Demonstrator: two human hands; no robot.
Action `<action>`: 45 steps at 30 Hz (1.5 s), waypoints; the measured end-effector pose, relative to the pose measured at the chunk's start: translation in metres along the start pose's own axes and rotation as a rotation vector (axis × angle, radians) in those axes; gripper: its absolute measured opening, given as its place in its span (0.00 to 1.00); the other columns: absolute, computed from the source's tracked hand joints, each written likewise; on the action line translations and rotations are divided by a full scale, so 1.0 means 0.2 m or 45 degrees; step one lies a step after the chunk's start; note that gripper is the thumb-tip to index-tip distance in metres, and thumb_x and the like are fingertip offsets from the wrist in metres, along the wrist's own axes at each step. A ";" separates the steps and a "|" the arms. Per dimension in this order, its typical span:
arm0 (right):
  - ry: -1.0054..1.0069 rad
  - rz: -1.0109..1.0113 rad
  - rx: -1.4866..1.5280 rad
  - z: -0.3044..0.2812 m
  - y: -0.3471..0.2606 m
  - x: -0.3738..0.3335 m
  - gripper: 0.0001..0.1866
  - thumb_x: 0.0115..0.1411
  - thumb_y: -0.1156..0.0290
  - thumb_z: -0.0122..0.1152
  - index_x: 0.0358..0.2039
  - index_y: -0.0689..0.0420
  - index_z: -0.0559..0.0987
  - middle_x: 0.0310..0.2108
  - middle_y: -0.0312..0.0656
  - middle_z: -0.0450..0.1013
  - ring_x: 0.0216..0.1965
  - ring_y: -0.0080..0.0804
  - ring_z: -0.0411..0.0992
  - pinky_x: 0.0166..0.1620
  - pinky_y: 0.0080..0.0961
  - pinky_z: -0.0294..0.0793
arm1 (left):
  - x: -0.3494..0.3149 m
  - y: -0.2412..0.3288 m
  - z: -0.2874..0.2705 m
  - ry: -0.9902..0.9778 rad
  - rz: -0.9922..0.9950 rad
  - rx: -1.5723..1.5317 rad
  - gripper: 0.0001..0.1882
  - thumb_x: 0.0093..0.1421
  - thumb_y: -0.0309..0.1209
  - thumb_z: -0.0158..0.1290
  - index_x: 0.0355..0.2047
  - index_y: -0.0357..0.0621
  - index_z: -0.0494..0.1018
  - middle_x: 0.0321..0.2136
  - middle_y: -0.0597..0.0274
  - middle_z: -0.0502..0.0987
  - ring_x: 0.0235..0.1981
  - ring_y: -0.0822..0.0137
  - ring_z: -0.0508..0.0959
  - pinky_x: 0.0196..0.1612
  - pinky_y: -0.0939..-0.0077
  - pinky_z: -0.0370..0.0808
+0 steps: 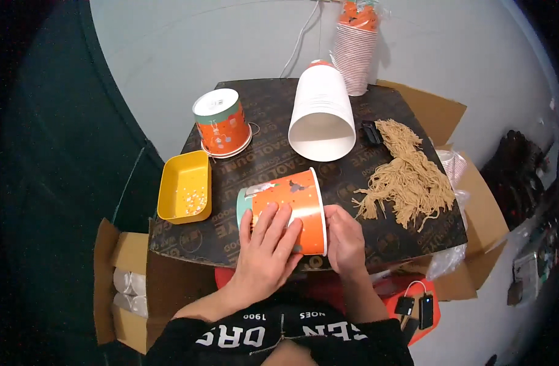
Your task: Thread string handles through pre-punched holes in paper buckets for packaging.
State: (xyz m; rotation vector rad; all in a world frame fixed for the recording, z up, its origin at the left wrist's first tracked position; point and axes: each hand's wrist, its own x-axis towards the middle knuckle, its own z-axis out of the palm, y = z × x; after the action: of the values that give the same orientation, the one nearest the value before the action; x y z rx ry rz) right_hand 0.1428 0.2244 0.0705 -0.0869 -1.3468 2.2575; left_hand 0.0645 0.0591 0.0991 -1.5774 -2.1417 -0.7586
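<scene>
An orange paper bucket (284, 210) with a green base band and a white rim lies on its side at the table's near edge, its mouth turned to the right. My left hand (264, 247) holds it, fingers spread over its printed wall. Beside the rim, my right hand (345, 239) has its fingers curled together at the mouth. Whatever those fingers pinch is hidden from this view. Farther back left, another orange bucket (221, 129) stands upside down, a thin cord loop at its rim. A yellow tray (185, 160) with small white pieces sits in front of it.
A nested stack of white buckets (321, 100) lies behind my hands. Taller wrapped buckets (354, 52) lean against the wall. Tan cords (407, 177) are heaped at right beside a black clip-like object (371, 132). Open cardboard boxes (124, 287) flank the dark table (261, 152).
</scene>
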 end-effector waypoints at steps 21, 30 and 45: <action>0.048 -0.046 -0.169 -0.01 0.07 -0.11 0.07 0.63 0.78 0.53 0.40 0.65 0.75 0.36 0.34 0.74 0.37 0.17 0.70 0.43 0.17 0.70 | 0.11 -0.06 -0.11 0.133 -0.044 -0.211 0.30 0.48 0.27 0.65 0.51 0.34 0.68 0.58 0.40 0.65 0.61 0.39 0.63 0.63 0.39 0.55; -0.076 0.040 -0.083 0.00 0.07 -0.10 0.10 0.63 0.79 0.54 0.45 0.64 0.73 0.39 0.34 0.73 0.40 0.19 0.70 0.47 0.20 0.70 | 0.10 -0.06 -0.05 0.201 -0.001 -0.390 0.18 0.44 0.19 0.64 0.36 0.41 0.71 0.48 0.48 0.70 0.56 0.43 0.69 0.64 0.38 0.54; 0.013 -0.442 -0.566 0.11 0.14 -0.12 0.07 0.56 0.85 0.57 0.36 0.64 0.73 0.33 0.38 0.70 0.31 0.22 0.68 0.34 0.17 0.68 | 0.07 -0.01 -0.06 0.247 0.043 -0.274 0.14 0.47 0.19 0.63 0.34 0.38 0.71 0.43 0.51 0.72 0.57 0.43 0.70 0.63 0.35 0.52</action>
State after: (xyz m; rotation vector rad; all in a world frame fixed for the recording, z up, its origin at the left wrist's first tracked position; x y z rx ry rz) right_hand 0.1464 0.1857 0.0540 -0.0135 -1.6906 1.6475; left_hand 0.0584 0.0613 0.1158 -1.5656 -1.9434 -1.1143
